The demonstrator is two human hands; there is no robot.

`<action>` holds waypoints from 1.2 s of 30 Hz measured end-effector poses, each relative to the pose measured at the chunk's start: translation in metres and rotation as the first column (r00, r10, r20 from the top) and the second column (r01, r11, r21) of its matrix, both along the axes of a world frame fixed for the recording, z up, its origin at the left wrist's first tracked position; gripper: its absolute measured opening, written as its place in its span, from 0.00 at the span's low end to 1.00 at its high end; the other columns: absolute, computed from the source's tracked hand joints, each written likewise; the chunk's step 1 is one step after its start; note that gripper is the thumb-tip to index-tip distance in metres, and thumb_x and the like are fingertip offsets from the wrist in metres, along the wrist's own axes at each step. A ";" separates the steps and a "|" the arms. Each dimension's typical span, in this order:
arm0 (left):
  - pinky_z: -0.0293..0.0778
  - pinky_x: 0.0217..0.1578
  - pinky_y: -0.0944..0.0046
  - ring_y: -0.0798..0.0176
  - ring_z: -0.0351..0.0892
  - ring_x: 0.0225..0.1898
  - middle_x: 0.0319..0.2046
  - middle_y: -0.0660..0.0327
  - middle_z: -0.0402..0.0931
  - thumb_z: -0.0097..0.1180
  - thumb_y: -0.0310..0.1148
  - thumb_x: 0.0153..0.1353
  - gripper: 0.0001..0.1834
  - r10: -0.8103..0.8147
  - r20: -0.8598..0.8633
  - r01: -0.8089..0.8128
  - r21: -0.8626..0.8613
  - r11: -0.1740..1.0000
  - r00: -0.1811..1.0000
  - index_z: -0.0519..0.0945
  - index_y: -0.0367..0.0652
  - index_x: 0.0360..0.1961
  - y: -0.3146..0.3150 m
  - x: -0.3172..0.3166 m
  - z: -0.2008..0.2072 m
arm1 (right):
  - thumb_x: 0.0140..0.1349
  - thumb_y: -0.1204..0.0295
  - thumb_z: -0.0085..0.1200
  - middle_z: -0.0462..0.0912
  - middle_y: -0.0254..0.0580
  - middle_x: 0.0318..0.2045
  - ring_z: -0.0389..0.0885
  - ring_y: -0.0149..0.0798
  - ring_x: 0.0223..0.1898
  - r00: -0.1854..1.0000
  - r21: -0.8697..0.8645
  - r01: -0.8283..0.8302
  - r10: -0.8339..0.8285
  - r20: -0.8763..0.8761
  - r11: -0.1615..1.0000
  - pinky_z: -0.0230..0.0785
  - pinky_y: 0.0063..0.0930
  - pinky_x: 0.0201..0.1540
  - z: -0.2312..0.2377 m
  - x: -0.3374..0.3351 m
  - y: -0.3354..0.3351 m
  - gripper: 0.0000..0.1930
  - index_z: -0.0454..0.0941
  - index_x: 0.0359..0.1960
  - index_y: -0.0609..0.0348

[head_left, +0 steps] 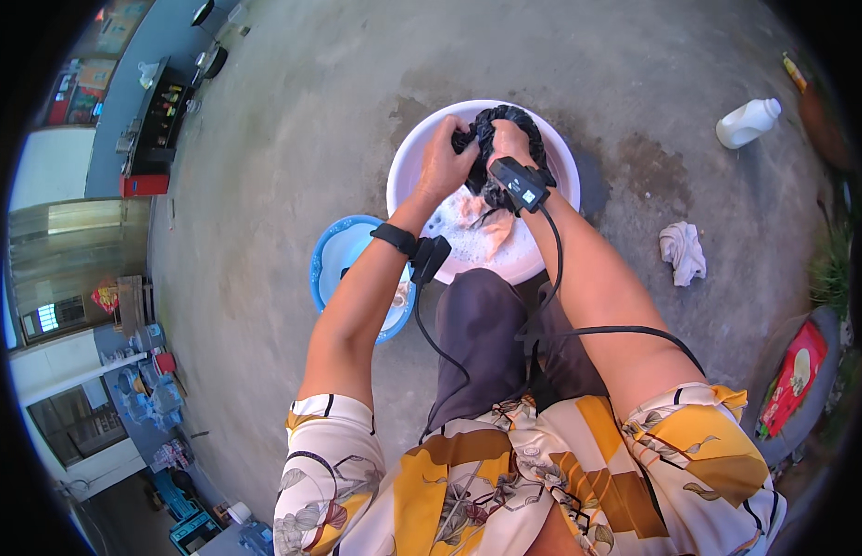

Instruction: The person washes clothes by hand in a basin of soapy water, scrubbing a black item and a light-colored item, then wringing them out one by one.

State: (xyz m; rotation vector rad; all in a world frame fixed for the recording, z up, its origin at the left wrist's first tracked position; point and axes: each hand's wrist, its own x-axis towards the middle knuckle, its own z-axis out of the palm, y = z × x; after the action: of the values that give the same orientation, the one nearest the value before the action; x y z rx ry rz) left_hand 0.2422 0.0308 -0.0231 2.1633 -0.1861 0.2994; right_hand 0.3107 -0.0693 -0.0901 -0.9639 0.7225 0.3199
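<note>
Over a wide pale pink basin [401, 176], both my hands are on a wet, bunched black cloth [486, 130]. The fingers of my left hand [446, 153] close on the left edge of the cloth. My right hand [510, 144] is sunk into its folds, its fingers hidden by the fabric. Below the black cloth, a peach-coloured cloth [496, 236] lies in white soapy suds [459, 243] in the basin. A black box-shaped device is strapped to each wrist, with a cable running back along the arm.
Left of the pink basin stands a smaller blue basin [317, 269]. On the concrete floor to the right are a white plastic bottle [748, 123] and a crumpled white cloth [683, 252]. A red packet [795, 378] lies at the far right. Shelves and walls line the left.
</note>
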 end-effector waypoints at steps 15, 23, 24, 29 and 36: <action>0.75 0.39 0.64 0.65 0.77 0.33 0.31 0.62 0.77 0.63 0.28 0.52 0.09 0.151 -0.329 -0.354 -0.742 0.569 0.932 0.77 0.43 0.35 0.025 0.017 0.015 | 0.59 0.59 0.49 0.80 0.45 0.41 0.76 0.48 0.47 0.984 0.426 -0.136 0.174 -0.050 0.894 0.61 0.60 0.55 0.058 -0.045 0.011 0.17 0.77 0.44 0.55; 0.68 0.38 0.56 0.47 0.72 0.36 0.28 0.54 0.72 0.62 0.23 0.44 0.09 -0.006 0.074 0.005 0.017 1.000 0.997 0.73 0.39 0.25 -0.026 -0.014 0.023 | 0.58 0.72 0.48 0.75 0.35 0.24 0.74 0.31 0.24 0.679 0.060 -0.519 0.368 0.635 0.853 0.68 0.27 0.27 -0.017 -0.030 0.001 0.06 0.75 0.26 0.60; 0.68 0.36 0.55 0.45 0.72 0.35 0.28 0.52 0.72 0.60 0.23 0.44 0.08 0.085 0.110 -0.095 0.095 0.991 0.990 0.72 0.39 0.25 -0.008 -0.021 0.023 | 0.56 0.75 0.48 0.75 0.34 0.24 0.74 0.32 0.24 0.619 -0.223 -0.454 0.485 0.617 0.863 0.68 0.28 0.28 0.013 -0.049 0.016 0.05 0.75 0.26 0.60; 0.70 0.33 0.51 0.37 0.73 0.33 0.28 0.44 0.74 0.57 0.26 0.46 0.08 0.206 0.164 -0.218 0.056 0.974 0.965 0.73 0.36 0.28 -0.017 0.014 0.015 | 0.55 0.74 0.50 0.79 0.39 0.27 0.76 0.34 0.28 0.968 0.298 -0.114 0.039 0.249 0.948 0.70 0.30 0.32 0.000 -0.029 0.013 0.05 0.77 0.29 0.61; 0.70 0.32 0.49 0.36 0.74 0.31 0.24 0.41 0.74 0.54 0.26 0.45 0.07 0.436 0.038 -0.438 0.078 0.896 0.899 0.74 0.36 0.27 -0.004 0.016 0.013 | 0.54 0.69 0.48 0.80 0.44 0.30 0.79 0.40 0.31 0.932 0.061 -0.195 0.166 0.322 0.979 0.72 0.33 0.37 -0.029 -0.017 0.029 0.09 0.78 0.28 0.60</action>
State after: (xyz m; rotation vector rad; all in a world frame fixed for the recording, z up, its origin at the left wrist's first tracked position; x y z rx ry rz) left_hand 0.2579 0.0272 -0.0105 2.2714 0.2912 0.5775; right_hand 0.2932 -0.0404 -0.1188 -0.9676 0.3239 0.3472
